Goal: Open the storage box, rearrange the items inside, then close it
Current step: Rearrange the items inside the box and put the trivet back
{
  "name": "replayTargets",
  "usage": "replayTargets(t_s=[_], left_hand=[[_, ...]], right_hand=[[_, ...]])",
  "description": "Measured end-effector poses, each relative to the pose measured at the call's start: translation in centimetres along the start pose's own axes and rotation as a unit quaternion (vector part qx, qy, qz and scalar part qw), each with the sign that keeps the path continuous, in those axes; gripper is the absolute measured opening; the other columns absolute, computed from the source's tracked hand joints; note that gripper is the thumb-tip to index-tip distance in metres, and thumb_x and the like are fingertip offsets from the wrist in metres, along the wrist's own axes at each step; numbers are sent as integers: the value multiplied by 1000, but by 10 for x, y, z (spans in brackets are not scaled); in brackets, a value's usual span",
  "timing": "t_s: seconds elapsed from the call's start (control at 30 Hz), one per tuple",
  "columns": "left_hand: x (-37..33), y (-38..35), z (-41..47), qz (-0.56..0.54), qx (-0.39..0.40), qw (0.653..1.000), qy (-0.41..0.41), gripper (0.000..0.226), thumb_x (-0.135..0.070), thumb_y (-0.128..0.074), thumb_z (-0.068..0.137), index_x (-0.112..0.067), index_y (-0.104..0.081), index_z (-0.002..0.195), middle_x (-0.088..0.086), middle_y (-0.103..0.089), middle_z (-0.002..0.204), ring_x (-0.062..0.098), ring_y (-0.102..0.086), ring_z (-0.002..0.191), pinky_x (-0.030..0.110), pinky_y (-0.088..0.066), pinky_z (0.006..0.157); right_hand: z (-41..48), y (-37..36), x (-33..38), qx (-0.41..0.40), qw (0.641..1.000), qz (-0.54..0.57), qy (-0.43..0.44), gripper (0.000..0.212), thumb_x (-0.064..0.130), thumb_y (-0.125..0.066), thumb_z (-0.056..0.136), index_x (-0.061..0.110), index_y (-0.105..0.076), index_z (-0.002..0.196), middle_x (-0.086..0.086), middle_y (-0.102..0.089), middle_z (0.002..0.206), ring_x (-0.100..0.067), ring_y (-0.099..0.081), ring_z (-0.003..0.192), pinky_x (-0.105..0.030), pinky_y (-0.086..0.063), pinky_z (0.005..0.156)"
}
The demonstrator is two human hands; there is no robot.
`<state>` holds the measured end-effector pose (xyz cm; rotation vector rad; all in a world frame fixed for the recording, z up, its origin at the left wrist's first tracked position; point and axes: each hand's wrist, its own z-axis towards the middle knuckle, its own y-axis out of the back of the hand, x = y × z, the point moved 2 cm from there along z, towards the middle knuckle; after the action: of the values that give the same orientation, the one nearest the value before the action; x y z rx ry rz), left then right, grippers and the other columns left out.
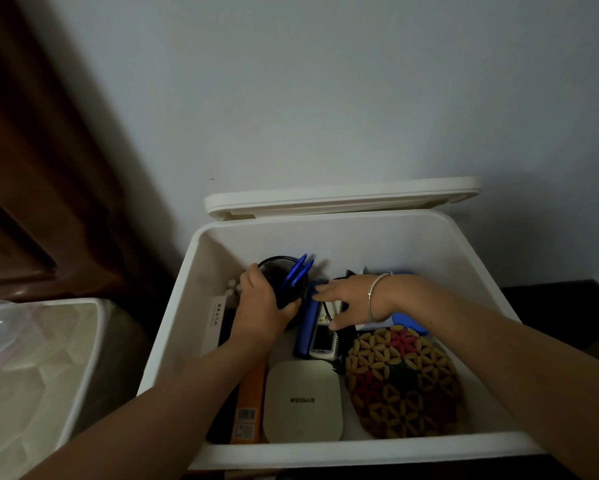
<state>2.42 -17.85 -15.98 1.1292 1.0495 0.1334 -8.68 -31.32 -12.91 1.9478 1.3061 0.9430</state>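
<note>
forearms reach into the open box (429,251), where the left hand (260,306) wraps the mesh cup (277,268) of pens (298,271) at far left and the right hand (350,303) lies flat, holding nothing; the cup looks light, stiff and tippy, best gripped round its wall.

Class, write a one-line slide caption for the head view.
In the open storage box, the left hand grips a black pen cup; the right hand is open beside it.
</note>
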Motion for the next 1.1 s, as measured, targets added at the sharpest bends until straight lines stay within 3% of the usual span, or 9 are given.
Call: replayTargets(t_s=[0.1,0.23,0.37,0.47,0.57,0.8,0.9,1.03,1.1], left_hand=[[-3,2,-2,36,21,999,9,102,-30,-77,77,1,-11,147,15,-22,147,28,-27,138,34,-32,111],[-9,12,-2,93,48,994,-11,106,-44,-75,75,-3,-12,149,16,-13,154,29,-15,144,41,-22,118],[-32,33,-4,140,-36,979,-142,63,-40,-67,81,-15,-45,135,10,-38,141,26,-32,133,37,-31,109],[-52,36,-16,131,-49,958,-249,21,-25,-58,89,-14,-62,107,4,-59,105,22,-53,102,33,-46,87],[-58,20,-31,138,60,957,-247,16,-24,-46,94,-13,-58,90,2,-60,85,21,-57,79,38,-51,71],[-33,-24,-33,238,270,923,-132,23,-32,-52,91,-12,-54,101,7,-60,105,22,-58,95,32,-46,74],[-33,-33,-31,217,279,930,-102,21,-32,-53,92,-12,-53,96,9,-62,102,23,-59,93,30,-44,71],[-44,-43,-31,181,294,936,-73,23,-26,-54,93,-18,-43,74,-1,-52,79,20,-54,83,26,-38,65],[-51,-46,-31,174,284,941,-67,25,-23,-55,92,-17,-41,72,1,-53,79,17,-51,80,27,-39,65]], right_hand=[[-17,14,-2,-67,997,31,-16,60,44,-51,92,24,-30,145,-1,-31,151,-21,-33,136,-31,-26,111],[-62,39,-17,-275,956,84,-56,45,38,-54,91,25,-49,133,0,-51,137,-19,-48,123,-30,-34,104],[-110,39,-48,-434,886,61,-154,48,27,-60,88,12,-49,132,-9,-51,136,-26,-45,125,-34,-31,105],[-131,25,-69,-425,870,93,-231,59,21,-62,86,6,-39,138,-16,-41,141,-31,-41,128,-37,-31,104],[-137,8,-78,-360,874,166,-282,56,21,-56,90,8,-32,140,-17,-38,142,-33,-42,125,-35,-35,98],[-125,-12,-74,-347,873,219,-263,59,11,-43,96,5,-11,146,-20,-32,144,-32,-38,128,-34,-30,105],[-122,-14,-75,-363,867,232,-252,59,7,-44,95,6,-13,145,-18,-35,141,-29,-40,126,-35,-32,103],[-120,-19,-76,-404,858,205,-243,56,7,-47,92,5,-21,142,-19,-46,127,-29,-52,108,-31,-41,85],[-118,-20,-76,-415,856,192,-242,56,7,-49,91,4,-22,141,-20,-48,124,-29,-54,104,-31,-41,79]])
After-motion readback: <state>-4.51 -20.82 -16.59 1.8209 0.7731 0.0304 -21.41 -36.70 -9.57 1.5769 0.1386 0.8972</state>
